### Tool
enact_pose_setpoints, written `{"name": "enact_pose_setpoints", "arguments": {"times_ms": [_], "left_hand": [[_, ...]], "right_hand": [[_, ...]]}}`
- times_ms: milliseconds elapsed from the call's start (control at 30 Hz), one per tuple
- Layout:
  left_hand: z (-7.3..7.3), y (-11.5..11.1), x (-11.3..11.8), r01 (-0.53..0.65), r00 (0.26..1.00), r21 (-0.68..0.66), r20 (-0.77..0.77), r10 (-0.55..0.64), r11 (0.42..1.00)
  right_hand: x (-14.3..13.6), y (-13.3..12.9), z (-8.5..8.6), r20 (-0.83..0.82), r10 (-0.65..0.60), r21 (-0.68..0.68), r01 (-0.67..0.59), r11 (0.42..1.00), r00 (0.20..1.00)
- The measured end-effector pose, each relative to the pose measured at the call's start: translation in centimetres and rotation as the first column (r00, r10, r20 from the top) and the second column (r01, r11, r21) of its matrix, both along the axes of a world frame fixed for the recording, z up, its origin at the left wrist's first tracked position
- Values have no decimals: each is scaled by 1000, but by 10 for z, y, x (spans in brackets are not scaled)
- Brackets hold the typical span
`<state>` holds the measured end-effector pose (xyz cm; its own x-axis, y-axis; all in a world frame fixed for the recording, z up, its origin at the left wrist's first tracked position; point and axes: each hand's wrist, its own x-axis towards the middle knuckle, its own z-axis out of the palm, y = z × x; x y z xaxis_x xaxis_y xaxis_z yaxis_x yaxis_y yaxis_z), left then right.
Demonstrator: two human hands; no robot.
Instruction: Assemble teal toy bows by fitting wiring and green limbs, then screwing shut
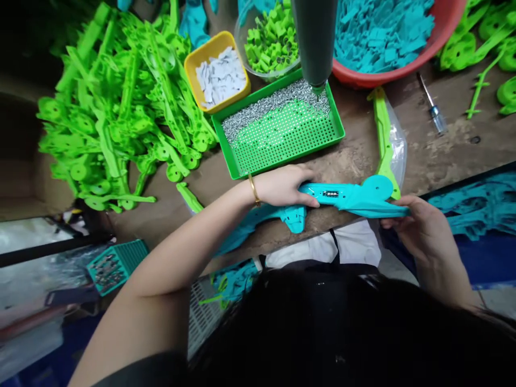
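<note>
Gripping a teal plastic part point(355, 196), left hand point(282, 185) and right hand point(419, 226) at its ends, long axis left-right

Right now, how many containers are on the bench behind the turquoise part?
4: a yellow tub of white pieces, a clear bowl of green pieces, a green tray of screws, a red basin. Others may be hidden.

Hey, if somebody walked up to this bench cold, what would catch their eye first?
Probably the big heap of bright green plastic parts at the far left. Next, the turquoise part held at the bench's near edge between the left hand and right hand. Behind it sits a green perforated tray with small silver screws along its far side.
</note>
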<state>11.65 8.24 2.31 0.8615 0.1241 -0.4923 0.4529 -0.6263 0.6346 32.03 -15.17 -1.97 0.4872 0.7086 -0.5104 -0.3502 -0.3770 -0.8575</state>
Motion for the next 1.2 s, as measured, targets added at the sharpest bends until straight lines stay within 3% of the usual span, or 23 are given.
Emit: {"name": "enact_pose_setpoints", "arguments": {"times_ms": [167, 300, 500, 733, 900, 1000, 1067, 1133, 1200], "left_hand": [[-4, 1, 5, -139, 990, -257, -45, 132, 956], [-9, -3, 10, -217, 976, -387, -115, 187, 896], [-10, -8, 12, -214, 977, -383, -104, 188, 899], [-7, -20, 20, -169, 985, -316, -75, 153, 934], [3, -28, 29, -8, 998, -169, -56, -2, 986], [4, -44, 36, 93, 994, -40, -51, -95, 995], [-1, -62, 40, 60, 996, 144, -67, -51, 988], [-7, -81, 43, -40, 996, 333, -66, 66, 942], [-13, -94, 44, -122, 986, 422, -55, 160, 898]], "right_hand": [[-17, -6, -4, -121, -179, 129, 194, 973, 976], [-25, -12, -7, -155, -278, 131, 299, 945, 948], [-30, -23, -19, -257, -335, 52, 360, 932, 906], [-38, -37, -21, -145, -445, 105, 461, 881, 884], [-41, -44, -29, -97, -505, 193, 514, 836, 858], [-43, -46, -34, -129, -513, 183, 529, 828, 848], [-43, -47, -34, -141, -515, 185, 534, 825, 845], [-42, -47, -32, -131, -532, 199, 548, 813, 837], [-40, -47, -29, -110, -544, 210, 555, 805, 832]]}}
